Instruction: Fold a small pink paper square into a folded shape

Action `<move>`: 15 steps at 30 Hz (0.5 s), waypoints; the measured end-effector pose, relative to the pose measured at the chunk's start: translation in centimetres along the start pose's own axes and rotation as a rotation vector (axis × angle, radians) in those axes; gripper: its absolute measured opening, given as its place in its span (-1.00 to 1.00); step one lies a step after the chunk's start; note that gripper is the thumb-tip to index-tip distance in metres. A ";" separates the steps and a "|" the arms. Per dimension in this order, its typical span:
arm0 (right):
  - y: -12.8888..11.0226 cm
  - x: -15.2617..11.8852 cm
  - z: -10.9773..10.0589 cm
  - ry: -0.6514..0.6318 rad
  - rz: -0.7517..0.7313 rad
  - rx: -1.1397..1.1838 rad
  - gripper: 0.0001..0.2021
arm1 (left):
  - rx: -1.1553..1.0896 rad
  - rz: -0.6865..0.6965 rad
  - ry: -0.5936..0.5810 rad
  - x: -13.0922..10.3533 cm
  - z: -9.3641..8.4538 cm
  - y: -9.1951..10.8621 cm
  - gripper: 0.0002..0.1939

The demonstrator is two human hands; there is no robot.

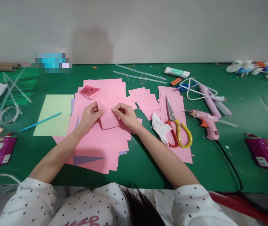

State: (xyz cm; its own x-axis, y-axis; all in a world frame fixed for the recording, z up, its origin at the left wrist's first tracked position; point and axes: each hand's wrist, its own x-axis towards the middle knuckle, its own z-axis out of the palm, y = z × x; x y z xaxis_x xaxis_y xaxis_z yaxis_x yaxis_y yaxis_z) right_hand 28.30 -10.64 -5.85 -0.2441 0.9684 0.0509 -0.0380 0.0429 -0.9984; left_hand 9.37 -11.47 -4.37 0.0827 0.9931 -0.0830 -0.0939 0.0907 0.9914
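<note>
My left hand (89, 115) and my right hand (126, 115) each pinch an upper corner of a small pink paper square (109, 117). The square lies on a spread stack of pink paper sheets (96, 147) in the middle of the green table (148, 166). A folded pink paper piece (89, 91) rests on the sheets just beyond my left hand. Several small pink squares (144, 99) are piled to the right of my right hand.
Scissors (176, 125) with red and yellow handles lie on pink paper beside crumpled white paper (160, 128). A pink glue gun (205, 122), glue sticks (210, 100) and a glue tube (176, 72) lie right. A light green sheet (54, 114) with a blue pencil (41, 121) lies left. Magenta devices (264, 153) sit at both edges.
</note>
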 end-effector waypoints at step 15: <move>0.2 -0.2 0.3 -0.130 0.011 -0.032 -0.66 | 0.153 -0.001 -0.047 -0.2 0.3 0.8 -0.74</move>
State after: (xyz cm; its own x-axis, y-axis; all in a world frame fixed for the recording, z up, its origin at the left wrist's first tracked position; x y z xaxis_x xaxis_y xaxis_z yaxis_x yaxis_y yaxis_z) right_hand 28.07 -10.93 -6.02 -0.3676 0.9291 0.0413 -0.0047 0.0426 -0.9991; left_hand 9.59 -11.57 -3.49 0.1294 0.9881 -0.0828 0.0585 0.0758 0.9954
